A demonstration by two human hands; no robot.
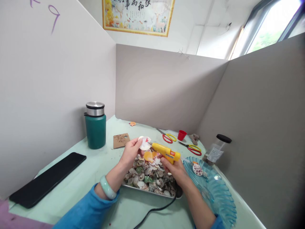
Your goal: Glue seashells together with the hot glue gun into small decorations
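Note:
Between the fingers of my left hand [132, 150] is a white shell [144, 143] with a small red mark on its face. My right hand [173, 167] grips a yellow glue gun [166, 152], its nozzle pointing left at the shell's right side; whether the tip touches the shell I cannot tell. Below both hands a metal tray [152, 192] holds many shells and green stones. An orange shell [148, 156] lies near the top of the heap. The gun's black cord [156, 209] runs over the tray's front edge.
A blue glass plate [224, 194] holding a few shells stands at the right, a clear jar [215, 151] behind it. Two pairs of scissors [168, 137] and a red cup [182, 135] lie further back. At left are a green flask [95, 130] and a black slab [50, 178]. Grey partitions surround the table.

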